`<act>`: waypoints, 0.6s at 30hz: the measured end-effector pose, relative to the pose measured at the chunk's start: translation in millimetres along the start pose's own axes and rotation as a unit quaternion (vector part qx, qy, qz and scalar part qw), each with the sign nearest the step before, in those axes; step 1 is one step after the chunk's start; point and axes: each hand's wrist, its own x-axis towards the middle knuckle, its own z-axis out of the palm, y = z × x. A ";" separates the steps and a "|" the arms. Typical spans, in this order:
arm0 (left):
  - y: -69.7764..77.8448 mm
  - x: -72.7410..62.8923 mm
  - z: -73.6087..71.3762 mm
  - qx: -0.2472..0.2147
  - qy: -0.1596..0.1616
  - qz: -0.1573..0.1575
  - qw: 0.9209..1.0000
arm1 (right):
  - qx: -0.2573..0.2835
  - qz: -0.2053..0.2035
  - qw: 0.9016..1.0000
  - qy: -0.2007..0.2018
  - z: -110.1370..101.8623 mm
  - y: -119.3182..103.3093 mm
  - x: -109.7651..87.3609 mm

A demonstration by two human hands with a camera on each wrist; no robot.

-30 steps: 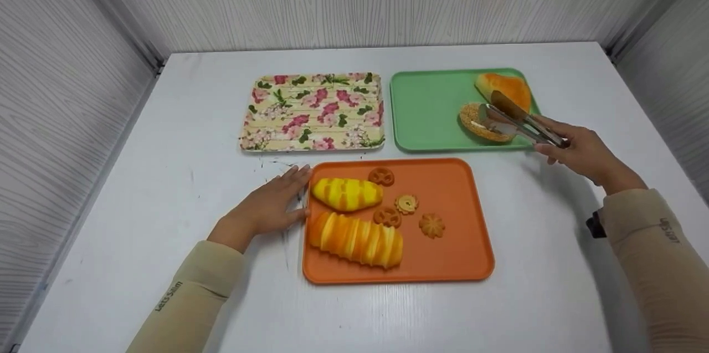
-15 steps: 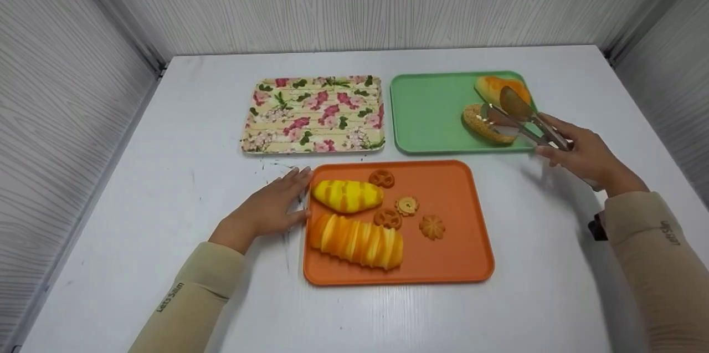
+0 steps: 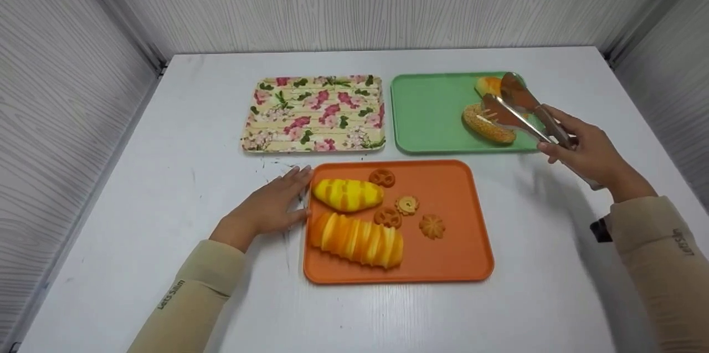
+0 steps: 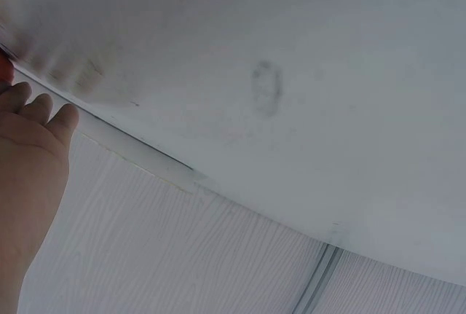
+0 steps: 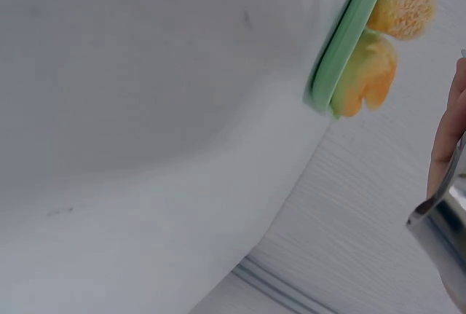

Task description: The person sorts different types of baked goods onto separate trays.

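Note:
My right hand (image 3: pixel 590 156) holds metal tongs (image 3: pixel 518 91) over the right part of the green tray (image 3: pixel 424 117). The tong ends stand spread, with nothing between them, above a sesame-topped bread (image 3: pixel 481 127). Behind that lies an orange-topped bread (image 3: pixel 488 87), partly hidden by the tongs. In the right wrist view the tongs' metal end (image 5: pixel 445 230) sits by the hand, with both breads beyond. My left hand (image 3: pixel 266 206) lies with extended fingers against the left edge of the orange tray (image 3: pixel 454 259). On this tray are a yellow bread (image 3: pixel 346 195) and a ridged loaf (image 3: pixel 357 239).
Several small cookies (image 3: pixel 432 226) lie in the middle of the orange tray. A floral tray (image 3: pixel 313 114) stands to the left of the green one. Wood-grain panels (image 3: pixel 354 4) wall in the white table (image 3: pixel 149 175) at the back and sides.
The tongs have risen off the sesame bread and their ends have spread apart. The sesame bread now rests flatter on the green tray. My left hand has stayed in place.

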 end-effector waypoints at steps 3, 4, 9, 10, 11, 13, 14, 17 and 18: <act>0.0 0.3 0.0 0.002 0.001 0.002 1.000 | 0.005 -0.046 0.999 -0.014 9.7 -11.3 1.9; -0.2 -0.3 0.2 0.002 0.001 0.004 1.000 | 0.008 -0.060 0.998 -0.022 13.8 -16.1 3.3; -0.6 -2.3 0.8 0.001 0.001 0.011 1.000 | 0.028 -0.096 0.993 -0.055 33.3 -44.6 6.9; -0.7 -2.5 0.8 0.001 0.001 0.013 1.000 | 0.032 -0.097 0.993 -0.062 36.4 -52.8 6.4; -0.6 -2.5 0.7 0.002 0.001 0.012 1.000 | 0.040 -0.098 0.992 -0.069 39.0 -61.1 6.0; -0.7 -2.4 0.5 0.003 0.002 0.011 1.000 | 0.054 -0.111 0.989 -0.086 43.7 -77.6 5.4; -0.7 -2.3 0.3 0.003 0.003 0.012 1.000 | 0.057 -0.117 0.987 -0.093 46.0 -84.7 5.1; -0.5 -1.1 0.0 0.007 0.003 0.012 1.000 | 0.073 -0.138 0.981 -0.112 53.8 -96.6 6.2; -0.4 -0.7 0.0 0.008 0.003 0.010 1.000 | 0.072 -0.144 0.980 -0.116 57.2 -96.9 7.2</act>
